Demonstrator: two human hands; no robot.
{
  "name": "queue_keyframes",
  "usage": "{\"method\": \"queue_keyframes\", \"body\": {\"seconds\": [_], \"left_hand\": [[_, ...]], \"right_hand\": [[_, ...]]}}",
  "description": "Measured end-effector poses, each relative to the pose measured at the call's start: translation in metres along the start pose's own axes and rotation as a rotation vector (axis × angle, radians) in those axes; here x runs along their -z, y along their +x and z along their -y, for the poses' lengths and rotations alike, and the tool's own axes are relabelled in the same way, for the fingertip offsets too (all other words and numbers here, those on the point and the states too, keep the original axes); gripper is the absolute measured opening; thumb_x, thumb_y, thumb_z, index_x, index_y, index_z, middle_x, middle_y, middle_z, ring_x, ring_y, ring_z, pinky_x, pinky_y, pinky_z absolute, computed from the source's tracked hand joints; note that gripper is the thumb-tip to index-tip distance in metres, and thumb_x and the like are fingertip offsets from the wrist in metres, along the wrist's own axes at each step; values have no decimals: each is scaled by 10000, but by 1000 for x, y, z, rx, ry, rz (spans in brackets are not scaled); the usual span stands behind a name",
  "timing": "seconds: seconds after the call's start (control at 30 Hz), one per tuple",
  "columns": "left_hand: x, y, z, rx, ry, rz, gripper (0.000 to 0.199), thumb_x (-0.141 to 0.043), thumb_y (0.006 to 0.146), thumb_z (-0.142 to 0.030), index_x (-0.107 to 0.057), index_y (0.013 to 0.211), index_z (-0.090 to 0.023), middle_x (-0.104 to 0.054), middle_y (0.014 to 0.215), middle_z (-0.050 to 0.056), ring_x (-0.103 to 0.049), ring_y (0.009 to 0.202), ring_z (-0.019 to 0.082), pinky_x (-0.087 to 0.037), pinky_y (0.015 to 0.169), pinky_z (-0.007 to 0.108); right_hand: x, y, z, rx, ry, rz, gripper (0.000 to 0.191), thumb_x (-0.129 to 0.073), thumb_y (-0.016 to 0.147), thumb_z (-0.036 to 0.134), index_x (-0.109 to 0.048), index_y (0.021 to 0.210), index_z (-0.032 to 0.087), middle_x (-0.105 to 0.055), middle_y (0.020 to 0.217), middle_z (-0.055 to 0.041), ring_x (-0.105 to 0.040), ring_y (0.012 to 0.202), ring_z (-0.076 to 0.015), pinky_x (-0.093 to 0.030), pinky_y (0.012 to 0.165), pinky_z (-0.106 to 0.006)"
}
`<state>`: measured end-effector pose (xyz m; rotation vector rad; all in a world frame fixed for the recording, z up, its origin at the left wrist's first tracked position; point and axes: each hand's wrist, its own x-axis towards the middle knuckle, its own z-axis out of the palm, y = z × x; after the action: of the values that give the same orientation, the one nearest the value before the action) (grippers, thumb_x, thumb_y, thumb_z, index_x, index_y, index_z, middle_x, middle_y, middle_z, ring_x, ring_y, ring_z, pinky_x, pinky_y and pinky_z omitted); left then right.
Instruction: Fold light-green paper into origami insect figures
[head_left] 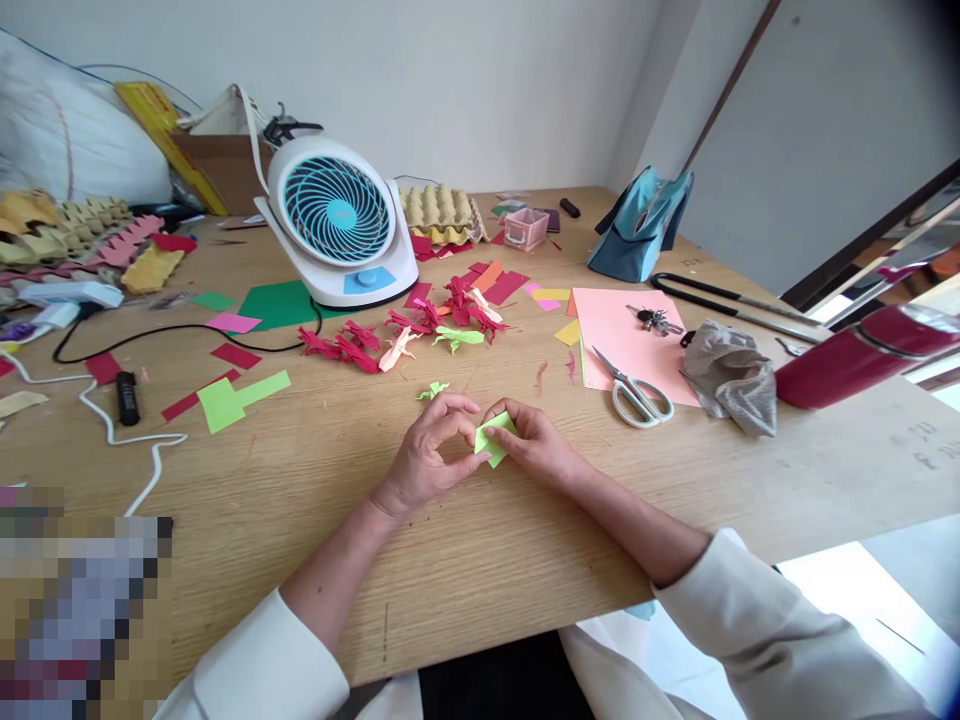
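Over the near middle of the table, a small folded piece of light green paper (496,437) is held between my hands. My right hand (536,440) pinches it with the thumb on top and the fingers behind. My left hand (435,447) has its thumb and fingertips at the paper's left edge, curled in a pinch. Just beyond my left hand lies a small green cut-paper figure (433,391). Farther back sit several folded paper figures in red (356,345), pale peach (397,348) and green (459,338).
A white and blue fan (337,220) stands at the back left. To the right, scissors (637,398) lie partly on pink paper sheets (611,320), near a crumpled grey cloth (731,375) and a red flask (862,355). Green paper scraps (225,403) and a white cable (105,405) lie left.
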<state>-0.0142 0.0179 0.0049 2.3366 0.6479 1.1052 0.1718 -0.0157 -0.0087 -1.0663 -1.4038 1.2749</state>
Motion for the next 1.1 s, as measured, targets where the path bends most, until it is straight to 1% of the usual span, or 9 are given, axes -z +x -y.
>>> {"method": "queue_keyframes", "body": {"seconds": [0.17,0.23,0.33,0.43,0.53,0.7,0.83,1.0,1.1], "left_hand": [[2,-3,3,-109,152,2,98,-691,828,-166,-600,801,-194,-579,1095,66,-610,913,163,-524,842,329],[2,-5,4,-131,187,-9,83,-686,830,-155,-619,826,-203,-580,1105,60,-606,877,153,-529,828,328],[3,-5,4,-126,167,-21,99,-684,827,-137,-621,843,-212,-580,1105,55,-612,937,166,-531,846,324],[3,-4,3,-98,117,-5,115,-689,820,-132,-599,820,-203,-587,1088,55,-611,1022,186,-518,920,344],[3,-3,4,-86,110,0,113,-691,820,-142,-593,820,-199,-599,1081,57,-619,1032,191,-502,964,367],[2,-2,7,-98,145,-35,67,-669,847,-162,-630,879,-207,-622,1072,61,-631,1034,192,-512,955,366],[1,-2,8,-104,154,-71,75,-670,847,-154,-647,896,-205,-632,1065,63,-636,1026,190,-520,943,357],[2,-3,8,-134,198,-60,94,-616,869,-117,-640,861,-207,-636,1073,60,-635,984,177,-537,884,338],[2,-3,3,-118,221,-76,75,-642,857,-149,-646,895,-213,-632,1120,70,-623,1035,200,-526,920,370]], "right_hand": [[2,1,-4,18,-53,-23,254,-619,851,424,-573,905,179,-577,759,12,-518,657,-120,-426,624,-245],[3,2,-5,19,-54,-27,250,-618,850,419,-573,904,179,-580,755,11,-518,657,-123,-426,622,-246],[3,3,-6,22,-59,-30,241,-612,853,409,-574,912,178,-573,739,15,-513,650,-124,-423,615,-244],[3,2,-4,27,-75,-30,235,-609,852,399,-576,914,175,-566,740,17,-505,647,-118,-417,607,-236],[3,2,-1,21,-81,-30,245,-606,852,402,-577,918,168,-556,732,20,-494,635,-113,-406,590,-229],[3,2,-3,17,-61,-37,269,-619,842,427,-578,914,172,-544,715,27,-479,626,-111,-393,582,-228],[3,4,-6,9,-40,-67,285,-624,836,450,-574,896,177,-563,734,18,-493,643,-118,-401,588,-232],[0,4,-8,-29,62,-77,308,-655,816,464,-574,881,174,-539,699,32,-469,612,-106,-386,573,-228],[-2,3,-9,-37,103,-115,319,-669,803,477,-568,874,183,-534,691,34,-473,606,-111,-391,565,-230]]}}
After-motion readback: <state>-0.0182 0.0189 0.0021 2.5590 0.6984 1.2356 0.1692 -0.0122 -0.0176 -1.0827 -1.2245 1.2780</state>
